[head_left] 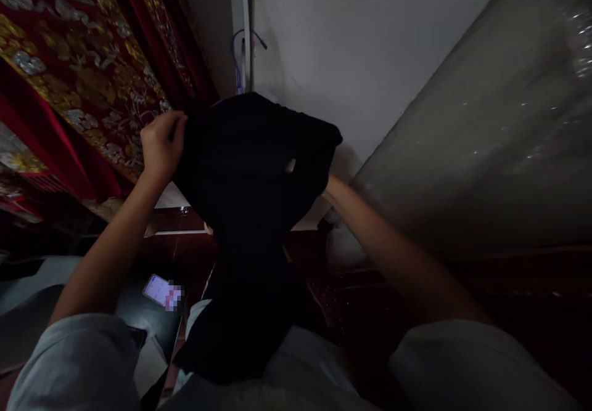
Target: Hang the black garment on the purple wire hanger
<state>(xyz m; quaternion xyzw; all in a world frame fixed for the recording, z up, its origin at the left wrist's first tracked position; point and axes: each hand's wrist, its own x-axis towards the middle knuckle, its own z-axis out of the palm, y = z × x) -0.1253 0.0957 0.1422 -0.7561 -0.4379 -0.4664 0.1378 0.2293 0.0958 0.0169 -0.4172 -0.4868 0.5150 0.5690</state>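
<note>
A black garment [250, 170] hangs spread out in front of me, its lower part draping down towards my lap. A thin purple hanger [238, 81] shows above its top edge. My left hand [163, 143] is closed on the garment's upper left edge, fingers curled into the cloth. On the other side, my right hand [327, 186] reaches under or into the garment's right part. Only its wrist shows there, and the fingers are hidden by the cloth. A small light gap opens in the fabric near that side.
A red cloth [92, 84] with gold and silver decoration hangs at the left. Behind the garment are a pale wall [324, 35] and a narrow upright [246, 16]. A large plastic-covered item [485, 134] leans at the right. A lit phone [160, 290] lies on a dark surface [134, 303] lower left.
</note>
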